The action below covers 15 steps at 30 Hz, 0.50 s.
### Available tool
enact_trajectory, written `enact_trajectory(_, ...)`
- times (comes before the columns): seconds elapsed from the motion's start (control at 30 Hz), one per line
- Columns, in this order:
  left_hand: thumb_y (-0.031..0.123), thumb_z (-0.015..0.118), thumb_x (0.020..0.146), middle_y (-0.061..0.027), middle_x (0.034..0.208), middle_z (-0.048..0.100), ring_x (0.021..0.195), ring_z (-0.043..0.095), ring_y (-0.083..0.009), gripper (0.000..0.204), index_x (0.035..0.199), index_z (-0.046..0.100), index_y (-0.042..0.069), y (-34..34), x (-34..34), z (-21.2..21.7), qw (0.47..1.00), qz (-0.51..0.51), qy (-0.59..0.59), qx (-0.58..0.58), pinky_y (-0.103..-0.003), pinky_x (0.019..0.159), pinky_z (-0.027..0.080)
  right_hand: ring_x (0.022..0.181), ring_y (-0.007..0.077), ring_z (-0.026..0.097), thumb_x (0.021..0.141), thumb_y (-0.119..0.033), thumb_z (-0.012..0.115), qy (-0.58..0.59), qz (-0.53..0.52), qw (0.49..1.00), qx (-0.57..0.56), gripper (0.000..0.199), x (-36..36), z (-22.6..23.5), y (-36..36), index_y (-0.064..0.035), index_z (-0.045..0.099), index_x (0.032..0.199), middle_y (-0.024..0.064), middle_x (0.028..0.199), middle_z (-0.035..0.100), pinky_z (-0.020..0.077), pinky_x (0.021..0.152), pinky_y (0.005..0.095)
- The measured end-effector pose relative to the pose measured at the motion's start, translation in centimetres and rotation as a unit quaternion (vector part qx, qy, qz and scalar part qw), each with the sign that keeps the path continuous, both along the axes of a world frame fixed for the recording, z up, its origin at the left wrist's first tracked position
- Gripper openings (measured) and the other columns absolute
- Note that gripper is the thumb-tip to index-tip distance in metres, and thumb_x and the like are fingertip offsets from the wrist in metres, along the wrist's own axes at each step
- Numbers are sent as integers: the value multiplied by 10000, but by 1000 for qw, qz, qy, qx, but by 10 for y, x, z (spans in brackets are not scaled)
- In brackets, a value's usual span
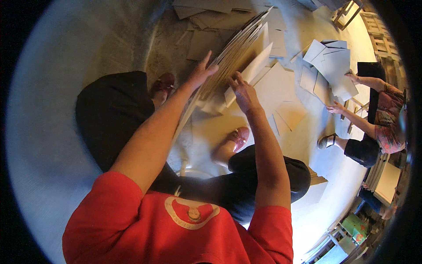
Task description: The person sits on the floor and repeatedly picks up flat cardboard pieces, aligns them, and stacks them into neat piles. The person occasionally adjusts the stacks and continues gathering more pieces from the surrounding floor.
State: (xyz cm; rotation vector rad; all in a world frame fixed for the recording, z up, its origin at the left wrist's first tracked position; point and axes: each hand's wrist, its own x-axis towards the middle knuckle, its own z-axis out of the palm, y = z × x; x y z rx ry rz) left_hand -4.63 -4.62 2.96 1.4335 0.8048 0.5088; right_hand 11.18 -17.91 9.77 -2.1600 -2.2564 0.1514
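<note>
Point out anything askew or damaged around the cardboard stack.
Loose sheets lie strewn right of the stack, overlapping at mixed angles, while its own sheets stand packed together. I can't make out any damage.

Head-worn fisheye — faces down, fingers (206, 60) near arm's reach.

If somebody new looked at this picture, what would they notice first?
Probably the bright red shirt filling the bottom. Next, the leaning bundle of thin sheets near the top middle, with the wearer's left hand and right hand on either side. Over on the right, another person has their hands on more pale sheets.
</note>
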Motion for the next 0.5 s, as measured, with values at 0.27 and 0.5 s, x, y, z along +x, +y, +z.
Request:
enact_trajectory(0.27,692,296,868,-150,1503,205,1394,160,-294,812,1439,280,115,14,-13,11,987,22,-18,-156,-459,1120,45,913,297,634,751,-54,544,175,114,977,38,511,-116,37,-7,-88,494,1258,138,1284,473,551,636,390)
enact_trajectory(0.5,707,310,854,-155,1504,197,1400,123,-300,831,1438,285,117,26,-5,-5,979,8,-56,-195,-471,1116,44,801,286,636,699,-4,571,217,282,934,-22,254,-99,30,0,-29,584,951,151,954,610,541,702,371)
